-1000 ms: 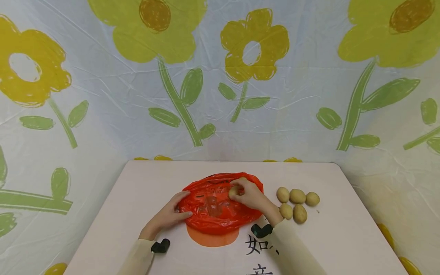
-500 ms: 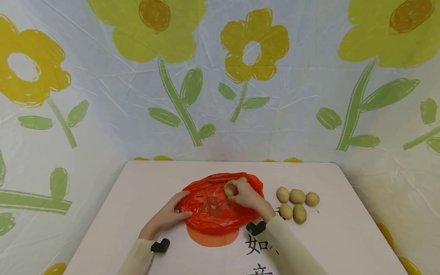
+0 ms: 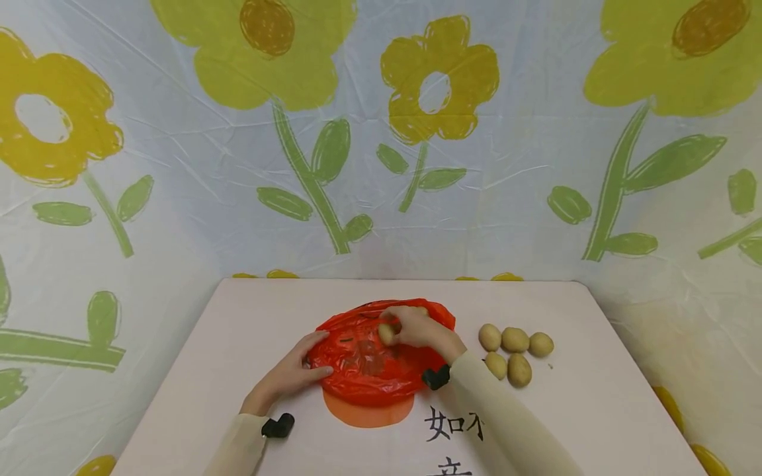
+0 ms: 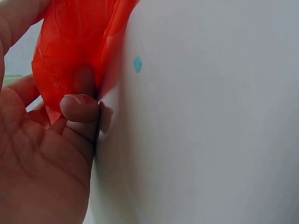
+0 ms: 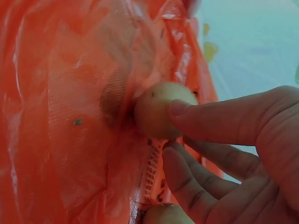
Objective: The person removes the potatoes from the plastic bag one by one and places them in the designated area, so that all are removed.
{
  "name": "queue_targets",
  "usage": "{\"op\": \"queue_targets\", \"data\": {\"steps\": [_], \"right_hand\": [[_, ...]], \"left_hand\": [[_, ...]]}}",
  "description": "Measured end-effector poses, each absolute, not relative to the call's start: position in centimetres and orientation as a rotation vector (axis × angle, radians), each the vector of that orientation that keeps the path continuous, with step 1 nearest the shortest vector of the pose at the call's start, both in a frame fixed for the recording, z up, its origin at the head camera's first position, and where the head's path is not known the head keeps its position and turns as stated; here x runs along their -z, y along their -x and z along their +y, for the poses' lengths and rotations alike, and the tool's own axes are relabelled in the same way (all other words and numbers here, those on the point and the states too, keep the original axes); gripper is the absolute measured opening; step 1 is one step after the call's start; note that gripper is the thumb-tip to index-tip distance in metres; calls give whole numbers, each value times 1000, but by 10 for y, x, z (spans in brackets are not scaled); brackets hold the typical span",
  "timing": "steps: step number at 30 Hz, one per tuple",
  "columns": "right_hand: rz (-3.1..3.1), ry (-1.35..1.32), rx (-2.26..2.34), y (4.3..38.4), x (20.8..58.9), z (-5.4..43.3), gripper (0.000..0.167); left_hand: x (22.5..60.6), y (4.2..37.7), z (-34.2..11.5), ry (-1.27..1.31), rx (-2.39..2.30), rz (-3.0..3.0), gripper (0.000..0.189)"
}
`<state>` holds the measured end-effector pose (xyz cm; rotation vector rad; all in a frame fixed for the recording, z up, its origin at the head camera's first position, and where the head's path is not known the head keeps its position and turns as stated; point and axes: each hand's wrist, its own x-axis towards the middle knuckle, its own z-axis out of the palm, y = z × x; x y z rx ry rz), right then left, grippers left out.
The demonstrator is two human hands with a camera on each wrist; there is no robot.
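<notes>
A red plastic bag (image 3: 363, 383) lies spread across the middle of the table, printed with dark lettering. My left hand (image 3: 288, 371) holds its left end, thumb at the near side and fingers at the far side; curled fingers (image 4: 77, 108) press on the film in the left wrist view. Over the bag, my right hand (image 3: 419, 327) pinches a small potato (image 5: 161, 109) between thumb and fingertips, close against the film. Another potato (image 5: 166, 215) shows partly at the lower edge of the right wrist view, lying on the bag and mostly cut off by the frame.
Several loose potatoes (image 3: 515, 339) lie grouped to the right of the bag. The pale table (image 3: 256, 317) carries printed black characters and an orange patch (image 3: 369, 415). A flower-printed cloth (image 3: 476, 225) hangs around the table's back and sides.
My right hand has moved left over the bag with the potato in its fingers, its forearm following. The left hand has stayed in place at the bag's left end.
</notes>
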<state>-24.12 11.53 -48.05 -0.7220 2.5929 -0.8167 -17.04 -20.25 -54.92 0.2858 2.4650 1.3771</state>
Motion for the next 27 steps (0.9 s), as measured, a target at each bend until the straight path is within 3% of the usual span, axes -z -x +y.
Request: {"op": "queue_targets", "data": {"steps": [12, 27], "right_hand": [[2408, 788, 832, 249, 490, 105, 41], [2381, 842, 804, 247, 495, 102, 54]], "left_hand": [[550, 173, -203, -323, -1348, 2484, 82], [552, 171, -204, -314, -1354, 2479, 81]]}}
